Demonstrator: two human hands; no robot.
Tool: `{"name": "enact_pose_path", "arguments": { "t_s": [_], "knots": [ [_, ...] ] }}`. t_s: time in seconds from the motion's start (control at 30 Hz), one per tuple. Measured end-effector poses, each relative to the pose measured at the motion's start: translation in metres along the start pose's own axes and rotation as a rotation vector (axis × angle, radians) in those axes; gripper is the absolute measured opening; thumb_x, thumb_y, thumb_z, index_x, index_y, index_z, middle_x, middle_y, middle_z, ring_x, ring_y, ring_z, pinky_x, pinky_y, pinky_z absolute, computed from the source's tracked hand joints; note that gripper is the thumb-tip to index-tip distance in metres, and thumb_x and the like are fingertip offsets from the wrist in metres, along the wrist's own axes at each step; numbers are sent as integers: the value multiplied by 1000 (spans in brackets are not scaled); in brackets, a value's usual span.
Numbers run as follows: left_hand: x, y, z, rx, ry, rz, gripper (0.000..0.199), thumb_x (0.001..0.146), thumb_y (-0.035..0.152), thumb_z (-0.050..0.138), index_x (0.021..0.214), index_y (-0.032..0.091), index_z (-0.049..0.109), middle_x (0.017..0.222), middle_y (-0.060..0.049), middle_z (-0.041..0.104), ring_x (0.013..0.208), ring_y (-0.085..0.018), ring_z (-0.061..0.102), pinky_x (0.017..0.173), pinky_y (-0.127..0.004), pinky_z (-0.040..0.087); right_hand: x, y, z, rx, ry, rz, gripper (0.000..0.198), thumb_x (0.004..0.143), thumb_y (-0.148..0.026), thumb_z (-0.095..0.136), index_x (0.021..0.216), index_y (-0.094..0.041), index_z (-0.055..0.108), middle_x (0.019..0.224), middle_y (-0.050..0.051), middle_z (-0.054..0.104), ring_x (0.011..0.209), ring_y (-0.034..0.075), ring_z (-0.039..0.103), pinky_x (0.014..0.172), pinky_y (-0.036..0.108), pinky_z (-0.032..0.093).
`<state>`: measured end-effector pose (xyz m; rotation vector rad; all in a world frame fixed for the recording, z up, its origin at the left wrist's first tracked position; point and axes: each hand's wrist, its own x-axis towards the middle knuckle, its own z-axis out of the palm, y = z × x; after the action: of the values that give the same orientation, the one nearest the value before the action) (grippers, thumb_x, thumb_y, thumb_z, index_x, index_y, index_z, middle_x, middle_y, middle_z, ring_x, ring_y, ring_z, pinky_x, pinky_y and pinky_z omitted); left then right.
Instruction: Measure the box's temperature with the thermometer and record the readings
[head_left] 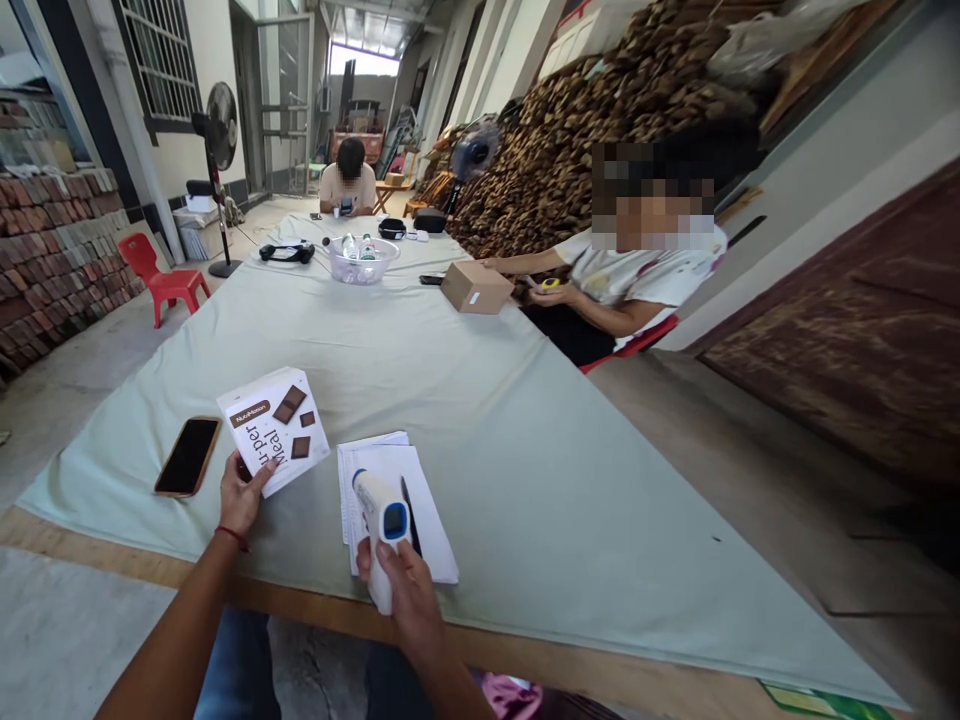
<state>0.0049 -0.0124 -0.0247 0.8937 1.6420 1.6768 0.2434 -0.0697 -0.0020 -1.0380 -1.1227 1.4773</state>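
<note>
My left hand [244, 490] grips the lower edge of a white meal box [259, 415] printed with chocolate pieces, its thumb across the front. The box is tilted above the cloth. In my right hand [409, 590] is a white infrared thermometer [381, 510] with a blue-rimmed screen, fingers wrapped round its handle. It points forward and a little left, over a stack of papers [435, 540]. A black pen [410, 505] lies on the papers, partly hidden behind the thermometer. A smartphone [187, 457] with a dark screen rests left of the box.
A pale green cloth [570, 520] covers the long table. Farther along are a cardboard box [478, 288], a clear basin [352, 270] with bottles and a black headset-like item [287, 253]. One person [637, 270] sits at the right holding a yellow tape measure; another [349, 185] sits at the far end.
</note>
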Motion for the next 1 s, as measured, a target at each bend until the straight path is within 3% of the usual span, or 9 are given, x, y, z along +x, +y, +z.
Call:
{"name": "enact_pose_path", "arguments": {
  "t_s": [0.13,0.3,0.6,1.0],
  "knots": [
    [-26,1,-5,-48,-103,-6,67,66,57,74,114,13,58,112,-13,68,106,-29,63,91,-41,49,4,-7,26,-8,-118,18,42,76,-62,63,71,-21,57,61,-1,56,56,15,50,58,28,42],
    [-34,2,-8,59,-241,86,59,76,59,65,114,13,62,108,-12,71,99,-28,65,84,-37,51,7,1,44,28,-104,111,46,74,-65,61,66,-21,52,57,-2,52,52,13,46,53,27,39],
    [-31,-2,-10,128,-245,169,51,82,54,60,112,13,63,105,-11,71,94,-27,65,82,-36,52,10,30,49,-73,-71,91,46,77,-65,58,67,-20,53,55,-3,52,51,13,47,53,26,37],
    [-30,-8,-11,149,-231,193,52,83,54,59,115,13,62,107,-12,70,96,-27,64,86,-38,51,9,23,54,-47,-30,144,45,72,-65,61,66,-21,52,55,-3,52,49,13,47,50,27,39]
  ]
}}
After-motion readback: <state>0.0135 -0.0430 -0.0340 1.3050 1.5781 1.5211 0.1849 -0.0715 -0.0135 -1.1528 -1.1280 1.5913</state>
